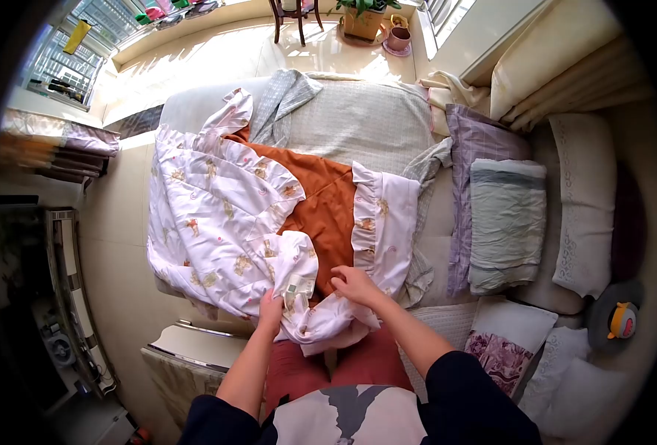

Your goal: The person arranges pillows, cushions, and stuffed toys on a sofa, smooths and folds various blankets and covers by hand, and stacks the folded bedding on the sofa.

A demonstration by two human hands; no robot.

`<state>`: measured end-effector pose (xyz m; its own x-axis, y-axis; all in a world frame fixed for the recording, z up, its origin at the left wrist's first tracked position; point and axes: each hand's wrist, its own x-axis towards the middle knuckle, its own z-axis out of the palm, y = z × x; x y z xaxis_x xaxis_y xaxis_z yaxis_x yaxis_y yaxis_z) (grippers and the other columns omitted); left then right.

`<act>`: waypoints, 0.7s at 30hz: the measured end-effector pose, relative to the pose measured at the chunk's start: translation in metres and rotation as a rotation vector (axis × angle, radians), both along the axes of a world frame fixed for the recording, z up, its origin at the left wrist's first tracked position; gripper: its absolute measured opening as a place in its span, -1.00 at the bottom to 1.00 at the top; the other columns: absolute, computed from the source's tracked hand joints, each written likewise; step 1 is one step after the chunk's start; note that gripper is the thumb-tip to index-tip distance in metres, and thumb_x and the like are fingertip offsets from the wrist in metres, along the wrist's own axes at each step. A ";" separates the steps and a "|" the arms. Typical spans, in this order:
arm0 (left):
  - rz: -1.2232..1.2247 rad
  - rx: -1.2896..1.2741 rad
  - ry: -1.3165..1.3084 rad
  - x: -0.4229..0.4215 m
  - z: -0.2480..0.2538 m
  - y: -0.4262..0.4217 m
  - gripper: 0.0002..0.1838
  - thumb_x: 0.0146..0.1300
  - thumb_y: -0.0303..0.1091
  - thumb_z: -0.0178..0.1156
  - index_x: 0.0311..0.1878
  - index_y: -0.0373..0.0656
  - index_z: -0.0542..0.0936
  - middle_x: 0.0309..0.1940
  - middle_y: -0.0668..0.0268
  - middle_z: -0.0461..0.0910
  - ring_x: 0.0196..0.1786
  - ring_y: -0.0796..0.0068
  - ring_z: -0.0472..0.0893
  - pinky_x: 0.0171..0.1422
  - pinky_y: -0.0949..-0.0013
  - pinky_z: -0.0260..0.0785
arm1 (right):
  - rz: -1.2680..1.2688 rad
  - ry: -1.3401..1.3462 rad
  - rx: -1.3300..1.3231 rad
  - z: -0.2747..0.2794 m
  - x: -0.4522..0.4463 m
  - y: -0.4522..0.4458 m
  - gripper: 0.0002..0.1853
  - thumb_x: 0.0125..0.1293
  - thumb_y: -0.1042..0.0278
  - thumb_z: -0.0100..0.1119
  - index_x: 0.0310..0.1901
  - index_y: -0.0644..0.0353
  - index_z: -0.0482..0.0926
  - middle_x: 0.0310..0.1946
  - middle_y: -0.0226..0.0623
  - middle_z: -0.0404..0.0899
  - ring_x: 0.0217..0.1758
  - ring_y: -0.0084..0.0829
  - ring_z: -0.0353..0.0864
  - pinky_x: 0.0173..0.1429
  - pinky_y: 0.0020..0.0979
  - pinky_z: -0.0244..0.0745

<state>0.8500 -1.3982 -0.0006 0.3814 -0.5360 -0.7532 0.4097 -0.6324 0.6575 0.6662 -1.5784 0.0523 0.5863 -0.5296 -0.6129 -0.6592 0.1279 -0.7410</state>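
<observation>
A white printed cloth with ruffled edges (pixel 224 200) lies bunched over a sofa-like surface, its near end hanging at my lap. Orange-brown fabric (pixel 327 194) shows between its ruffled parts. My left hand (pixel 270 310) is closed on the near edge of the white cloth, beside a small pale label (pixel 297 289). My right hand (pixel 352 285) is raised at the border of the orange fabric, fingers bent and partly apart, with nothing visible between them.
Grey-white covering (pixel 365 111) lies under the cloth. To the right are a folded pale green cloth (pixel 508 222), a purple cushion (pixel 460 193) and several pillows. A low table (pixel 195 348) stands at the lower left. A potted plant (pixel 363 24) and a stool (pixel 299 22) are beyond.
</observation>
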 end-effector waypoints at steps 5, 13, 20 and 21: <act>0.649 -0.191 0.506 0.022 0.051 -0.027 -0.64 0.24 -0.15 -0.12 -0.09 -0.21 0.49 -0.27 0.22 0.56 -0.22 0.33 0.57 -0.10 0.27 0.45 | -0.183 0.142 -0.271 -0.097 0.004 -0.077 -0.61 0.08 0.23 0.06 -0.07 0.23 0.52 -0.13 0.05 0.51 -0.05 -0.08 0.50 0.05 -0.21 0.39; 0.647 -0.111 0.433 0.020 0.034 -0.036 -0.60 0.29 -0.06 -0.06 -0.06 -0.21 0.45 -0.24 0.27 0.55 -0.23 0.38 0.56 -0.11 0.29 0.46 | -0.162 0.430 -0.403 -0.192 -0.001 -0.093 -0.65 -0.05 0.20 0.23 -0.21 0.17 0.61 0.09 -0.01 0.36 0.13 -0.06 0.37 0.18 -0.24 0.31; 0.368 -0.056 0.286 0.011 0.066 -0.063 -0.61 0.29 -0.11 -0.03 -0.02 -0.24 0.45 -0.26 0.27 0.57 -0.28 0.44 0.58 -0.19 0.38 0.45 | -0.541 0.054 -0.121 -0.101 -0.067 -0.062 -0.80 -0.01 0.49 0.12 -0.29 0.26 0.59 -0.34 -0.11 0.59 -0.25 -0.14 0.58 -0.15 -0.27 0.45; 0.356 -0.053 0.320 0.014 0.065 -0.061 -0.61 0.30 -0.12 -0.07 -0.01 -0.25 0.44 -0.23 0.23 0.57 -0.23 0.39 0.59 -0.09 0.33 0.45 | -0.460 0.026 -0.130 -0.102 -0.089 -0.040 -0.78 -0.03 0.50 0.11 -0.28 0.26 0.59 -0.32 -0.11 0.60 -0.27 -0.14 0.59 -0.18 -0.26 0.45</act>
<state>0.8635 -1.4594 0.0640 0.3015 -0.4549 -0.8379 0.7816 -0.3855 0.4905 0.5777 -1.6187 -0.0496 0.2582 -0.8038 -0.5359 -0.5744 0.3183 -0.7542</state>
